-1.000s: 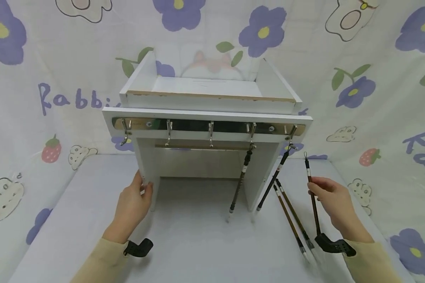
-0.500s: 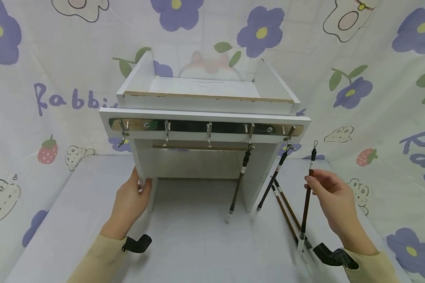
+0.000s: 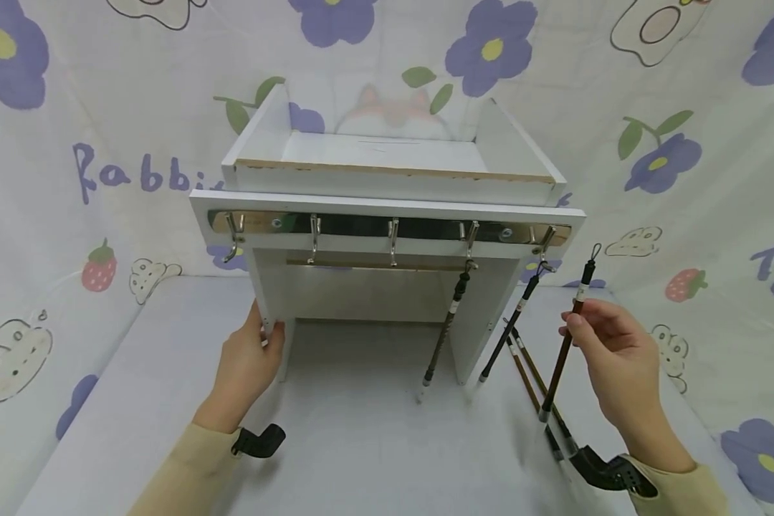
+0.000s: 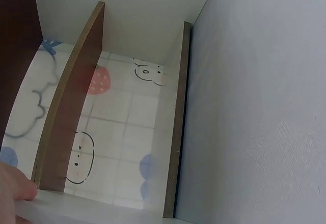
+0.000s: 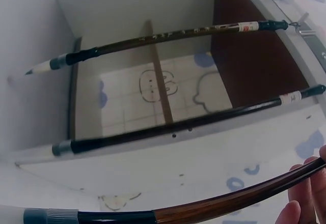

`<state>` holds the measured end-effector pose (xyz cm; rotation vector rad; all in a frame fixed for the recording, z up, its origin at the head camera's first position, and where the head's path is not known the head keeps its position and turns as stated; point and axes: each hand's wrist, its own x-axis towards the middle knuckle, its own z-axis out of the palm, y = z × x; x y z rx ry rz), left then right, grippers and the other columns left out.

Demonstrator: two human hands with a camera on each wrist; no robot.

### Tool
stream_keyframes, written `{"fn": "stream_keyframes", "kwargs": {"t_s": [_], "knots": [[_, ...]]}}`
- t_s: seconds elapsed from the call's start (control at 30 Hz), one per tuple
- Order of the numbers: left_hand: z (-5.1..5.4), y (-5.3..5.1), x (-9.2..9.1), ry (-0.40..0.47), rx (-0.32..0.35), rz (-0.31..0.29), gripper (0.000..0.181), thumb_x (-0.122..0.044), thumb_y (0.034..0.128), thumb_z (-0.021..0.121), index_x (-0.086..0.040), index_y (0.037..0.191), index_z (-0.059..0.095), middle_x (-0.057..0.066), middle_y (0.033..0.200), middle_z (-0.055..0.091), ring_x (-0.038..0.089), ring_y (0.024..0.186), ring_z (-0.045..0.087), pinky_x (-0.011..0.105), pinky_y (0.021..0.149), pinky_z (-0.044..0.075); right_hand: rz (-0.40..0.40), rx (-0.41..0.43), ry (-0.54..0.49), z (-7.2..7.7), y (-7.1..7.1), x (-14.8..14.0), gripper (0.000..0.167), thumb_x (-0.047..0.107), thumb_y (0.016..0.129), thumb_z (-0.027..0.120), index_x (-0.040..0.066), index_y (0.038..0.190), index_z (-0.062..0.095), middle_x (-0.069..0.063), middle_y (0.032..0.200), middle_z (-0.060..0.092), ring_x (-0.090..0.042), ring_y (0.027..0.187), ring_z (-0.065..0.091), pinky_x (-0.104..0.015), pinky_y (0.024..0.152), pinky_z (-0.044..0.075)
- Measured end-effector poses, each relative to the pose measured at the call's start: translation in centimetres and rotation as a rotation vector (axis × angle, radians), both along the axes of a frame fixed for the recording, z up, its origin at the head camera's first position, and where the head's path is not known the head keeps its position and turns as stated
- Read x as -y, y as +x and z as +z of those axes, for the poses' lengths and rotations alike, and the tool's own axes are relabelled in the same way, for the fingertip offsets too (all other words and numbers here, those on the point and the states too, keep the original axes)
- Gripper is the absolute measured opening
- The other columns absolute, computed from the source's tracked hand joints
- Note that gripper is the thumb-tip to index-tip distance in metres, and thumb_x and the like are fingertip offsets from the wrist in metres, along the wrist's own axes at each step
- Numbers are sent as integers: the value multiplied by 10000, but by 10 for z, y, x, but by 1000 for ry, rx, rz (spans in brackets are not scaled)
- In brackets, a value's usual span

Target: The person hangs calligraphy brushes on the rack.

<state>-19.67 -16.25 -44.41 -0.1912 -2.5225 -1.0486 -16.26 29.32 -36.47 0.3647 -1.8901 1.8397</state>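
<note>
A white wooden shelf stand (image 3: pixel 387 185) stands on the table, with a hook rail (image 3: pixel 355 227) across its front. My left hand (image 3: pixel 241 369) grips the left side panel (image 3: pixel 262 287), thumb in front and fingers behind it. Between thumb and fingers, my right hand (image 3: pixel 622 369) pinches a calligraphy brush (image 3: pixel 560 362). That brush tilts, its cord loop up at the right and its tip low. Another brush (image 3: pixel 446 326) hangs by its loop from the second hook from the right. From the rightmost hook hangs a dark brush (image 5: pixel 178 127).
Two more brushes (image 3: pixel 523 373) lie on the white table (image 3: pixel 361 451), right of the stand and partly behind the held brush. The three hooks on the left carry nothing. A patterned cloth (image 3: pixel 619 179) covers the wall behind.
My right hand has raised the brush and tilted it, so its loop leans right and its lower end has swung left over the lying brushes. The left hand keeps its grip on the panel.
</note>
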Motion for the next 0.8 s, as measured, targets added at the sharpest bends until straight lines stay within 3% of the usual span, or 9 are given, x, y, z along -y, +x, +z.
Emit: {"fn": "stream_keyframes", "kwargs": {"t_s": [0.33,0.8], "knots": [[0,0,-2,2,7,1,461,-171,987,523,-84,1415,375,304,1137,627,425,930,667,540,686,556,32,-58,-28,10,6,8,262,-130,901,572,-194,1149,518,-131,1009,647,-190,883,650,-233,780,531],[-2,1,0,36,23,-1,463,-192,993,526,-113,1428,389,280,1221,598,432,971,655,538,711,556,191,-205,-31,20,13,28,246,-228,862,530,-202,1106,532,-155,977,666,-211,835,661,-244,781,541]]}}
